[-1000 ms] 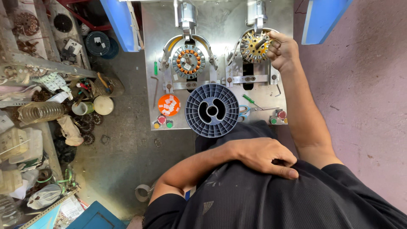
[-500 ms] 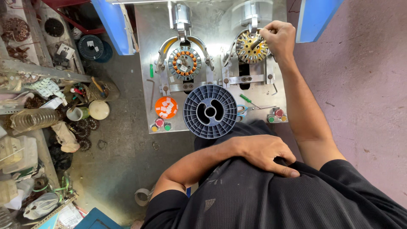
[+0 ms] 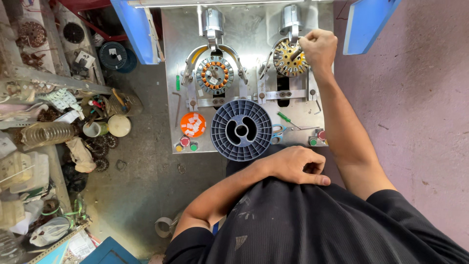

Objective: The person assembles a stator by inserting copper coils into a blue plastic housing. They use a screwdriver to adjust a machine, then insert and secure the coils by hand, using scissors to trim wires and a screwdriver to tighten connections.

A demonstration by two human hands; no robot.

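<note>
My right hand point(image 3: 318, 49) is closed in a fist at the far right of the metal surface point(image 3: 244, 29), the fingers point(image 3: 308, 43) curled against the brass-coloured wound stator point(image 3: 289, 57) clamped under the right winding head point(image 3: 291, 17); whether they pinch a wire or a small tool I cannot tell. My left hand point(image 3: 295, 165) rests loosely curled, gripping nothing, on my black shirt point(image 3: 312, 225) at the near edge.

As I judge it, the risk is at that stator: my knuckles sit just beside the winding head, and if the spindle turned, fingers or fine wire could be caught. A hard tug might also snap or nick the wire.

To the left, a second stator point(image 3: 214, 74) with orange-tipped slots sits under its own head. Nearer me stands a large grey plastic spool point(image 3: 241, 130), and just left of it a round orange lid point(image 3: 193, 124) holds small white rectangular labels. Red and green push buttons point(image 3: 188, 143) lie at the near left, and a green-handled screwdriver point(image 3: 285, 117) lies right of the spool. On the floor far left, a dark spool point(image 3: 113, 55) carries a white square label.
</note>
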